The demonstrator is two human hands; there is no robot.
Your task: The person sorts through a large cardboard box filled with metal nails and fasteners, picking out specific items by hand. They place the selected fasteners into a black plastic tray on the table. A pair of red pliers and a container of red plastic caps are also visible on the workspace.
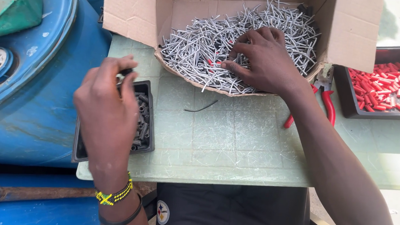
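Note:
My right hand [263,56] reaches into an open cardboard box [350,29] and its fingers pinch among a heap of short grey wire pieces [199,48]. My left hand [106,107] hovers over a black tray [147,88] of small dark sleeves, its fingertips closed on a small dark piece near the tray's far edge. What exactly it holds is partly hidden by the fingers.
A second black tray [347,95] with several red sleeves sits at the right. Red-handled pliers [329,103] lie beside the box. One loose dark wire [201,109] rests on the green tabletop [234,146]. Blue drums [31,103] stand to the left.

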